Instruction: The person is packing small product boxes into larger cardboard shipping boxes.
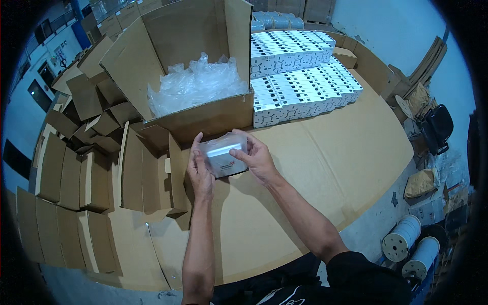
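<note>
Both my hands hold a white, rounded-square plastic device in a clear plastic bag, above the cardboard-covered table. My left hand grips its left edge, with the thumb along the side. At the right edge, my right hand has its thumb pressed on the upper face, and its other fingers are partly hidden behind. A small print mark shows on the device's face. Just beyond my hands stands a large open cardboard box with a heap of crumpled clear plastic bags inside.
Stacked rows of white printed boxes stand at the back right. Left of my hands sit several open cardboard cartons. Beyond the table's right edge are cable spools and a black chair on the floor.
</note>
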Demonstrator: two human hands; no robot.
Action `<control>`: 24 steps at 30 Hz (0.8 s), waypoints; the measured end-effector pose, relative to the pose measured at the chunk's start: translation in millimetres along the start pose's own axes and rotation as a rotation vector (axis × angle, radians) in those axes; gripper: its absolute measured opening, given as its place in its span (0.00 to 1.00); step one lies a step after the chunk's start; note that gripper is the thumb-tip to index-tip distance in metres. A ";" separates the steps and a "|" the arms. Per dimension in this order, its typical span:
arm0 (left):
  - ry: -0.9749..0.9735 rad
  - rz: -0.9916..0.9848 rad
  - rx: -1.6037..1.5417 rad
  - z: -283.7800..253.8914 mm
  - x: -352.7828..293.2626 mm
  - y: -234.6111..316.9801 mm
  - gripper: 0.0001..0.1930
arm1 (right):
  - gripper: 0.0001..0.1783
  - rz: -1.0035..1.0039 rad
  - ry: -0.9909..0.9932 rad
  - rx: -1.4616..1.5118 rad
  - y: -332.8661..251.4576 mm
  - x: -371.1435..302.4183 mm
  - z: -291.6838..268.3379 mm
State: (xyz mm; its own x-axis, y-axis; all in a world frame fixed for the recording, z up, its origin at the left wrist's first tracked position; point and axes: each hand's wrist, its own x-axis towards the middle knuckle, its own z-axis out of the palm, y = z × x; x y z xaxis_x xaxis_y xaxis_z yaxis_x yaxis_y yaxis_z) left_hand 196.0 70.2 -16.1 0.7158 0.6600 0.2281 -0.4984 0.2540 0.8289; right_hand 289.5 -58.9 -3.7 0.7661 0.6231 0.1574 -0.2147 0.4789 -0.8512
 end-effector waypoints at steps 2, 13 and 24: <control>-0.007 -0.034 0.008 -1.6 0.9 -1.2 0.26 | 0.21 0.032 -0.012 -0.101 0.6 0.4 -5.2; -0.114 -0.232 0.319 -23.2 -6.4 22.4 0.07 | 0.04 0.084 -0.257 -0.347 -27.0 1.8 -25.9; 0.019 -0.200 0.162 -10.6 -10.3 14.2 0.12 | 0.10 0.092 -0.233 -0.297 -19.3 3.1 -30.6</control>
State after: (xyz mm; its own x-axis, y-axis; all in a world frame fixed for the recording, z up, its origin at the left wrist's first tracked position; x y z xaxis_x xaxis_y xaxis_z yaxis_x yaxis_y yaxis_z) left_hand 176.3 74.5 -12.0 0.7825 0.6212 0.0427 -0.2612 0.2652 0.9281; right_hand 314.5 -85.1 -2.1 0.5862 0.7954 0.1541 -0.0648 0.2356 -0.9697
